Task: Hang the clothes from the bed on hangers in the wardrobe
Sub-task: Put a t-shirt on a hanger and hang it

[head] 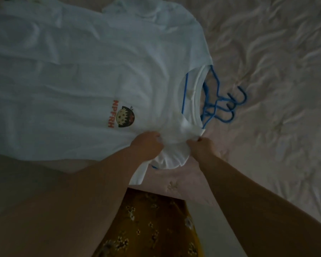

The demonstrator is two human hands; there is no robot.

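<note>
A white T-shirt (pixel 85 75) with an orange "NPFRH" print lies spread on the bed, neck opening toward the right. A blue hanger (pixel 184 93) shows through the neck hole, partly inside the shirt. Several blue hangers (pixel 224 106) lie bunched just outside the collar, hooks pointing right. My left hand (pixel 146 143) pinches the shirt's near shoulder fabric. My right hand (pixel 200 147) pinches the same shoulder a little to the right, close to the collar. A short blue hanger tip (pixel 154 166) peeks out under the sleeve between my forearms.
The bed (pixel 267 71) has a rumpled pale cover that fills the right side. More pale cloth (pixel 130 6) lies at the top behind the shirt. My yellow flowered garment (pixel 152 229) hangs at the bottom, at the bed's near edge.
</note>
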